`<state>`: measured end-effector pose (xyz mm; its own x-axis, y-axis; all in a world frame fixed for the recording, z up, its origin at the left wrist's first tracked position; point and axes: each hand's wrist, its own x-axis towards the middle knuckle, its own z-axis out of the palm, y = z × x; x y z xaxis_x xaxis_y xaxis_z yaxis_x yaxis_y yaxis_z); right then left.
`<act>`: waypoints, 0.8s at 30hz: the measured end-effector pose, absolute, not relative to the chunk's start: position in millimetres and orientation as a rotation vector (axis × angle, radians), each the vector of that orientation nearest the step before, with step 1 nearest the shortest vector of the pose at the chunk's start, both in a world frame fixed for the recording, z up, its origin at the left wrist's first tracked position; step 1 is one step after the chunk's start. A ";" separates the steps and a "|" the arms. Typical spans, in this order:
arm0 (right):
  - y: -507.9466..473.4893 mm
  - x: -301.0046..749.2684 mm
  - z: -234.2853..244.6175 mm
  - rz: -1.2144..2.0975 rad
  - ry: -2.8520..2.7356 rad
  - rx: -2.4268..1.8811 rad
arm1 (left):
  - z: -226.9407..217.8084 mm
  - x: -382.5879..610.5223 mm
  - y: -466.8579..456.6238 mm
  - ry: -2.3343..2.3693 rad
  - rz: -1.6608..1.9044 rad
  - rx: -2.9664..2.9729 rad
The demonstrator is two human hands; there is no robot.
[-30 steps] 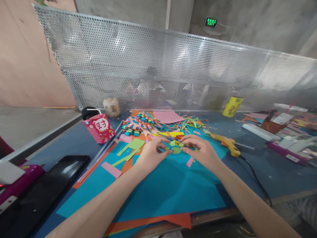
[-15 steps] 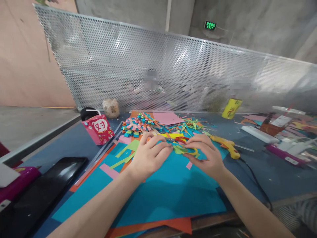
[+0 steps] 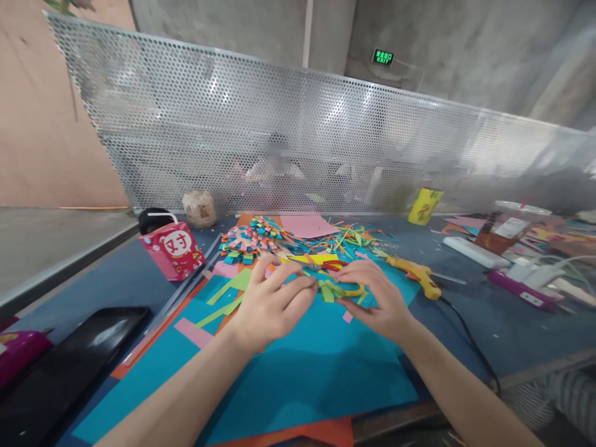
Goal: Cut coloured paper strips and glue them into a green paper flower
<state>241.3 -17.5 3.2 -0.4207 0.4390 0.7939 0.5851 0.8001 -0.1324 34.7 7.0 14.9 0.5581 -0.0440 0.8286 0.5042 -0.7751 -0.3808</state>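
My left hand [image 3: 274, 304] is closed, its fingertips pinching the left end of a light-green folded paper strip [image 3: 328, 291]. My right hand [image 3: 379, 300] has thumb and fingers closed at the strip's other side. The strip is small and looped, and the fingers partly cover it. Just behind it lie scissors with red and yellow handles [image 3: 336, 265], partly hidden by my hands. Blue paper sheets [image 3: 298, 385] spread under both hands. Green paper strips [image 3: 231, 287] and a pink strip [image 3: 193, 333] rest on them at the left.
Beyond my hands lies a fringed multicolour paper bundle [image 3: 254, 239] beside shredded paper [image 3: 354, 237]. A yellow glue gun [image 3: 416, 276] with a cable is at right. A red drink carton [image 3: 174, 251], black tray-like object [image 3: 79, 366], iced drink cup [image 3: 503, 230] and perforated metal screen [image 3: 279, 118] surround the work area.
The view has swung slightly to the right, so things sit further left. The green strip shows more of its loops between my fingers. Both hands keep nearly the same pose.
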 end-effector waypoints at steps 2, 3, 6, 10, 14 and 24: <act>-17.6 240.8 3.2 -0.169 -2.081 -0.770 | 13.8 34.5 7.1 -0.364 -1.199 -2.212; -17.6 240.7 3.3 -0.152 -2.081 -0.781 | 13.2 34.5 7.1 -0.363 -1.207 -2.222; -18.0 240.2 3.7 -0.106 -2.086 -0.810 | 12.3 34.7 6.8 -0.359 -1.220 -2.229; -18.7 239.1 3.6 -0.072 -2.075 -0.786 | 13.4 35.2 6.1 -0.370 -1.185 -2.210; -18.6 238.0 3.0 -0.045 -2.056 -0.779 | 14.9 35.5 6.0 -0.374 -1.174 -2.186; -19.9 237.5 4.7 -0.056 -2.050 -0.797 | 10.4 35.7 9.3 -0.421 -1.169 -2.198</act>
<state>237.5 -19.9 4.7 -0.3801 0.5157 0.7679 0.5568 0.7905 -0.2553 35.7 9.3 10.4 0.5603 -0.0041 0.8283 0.5317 -0.7650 -0.3634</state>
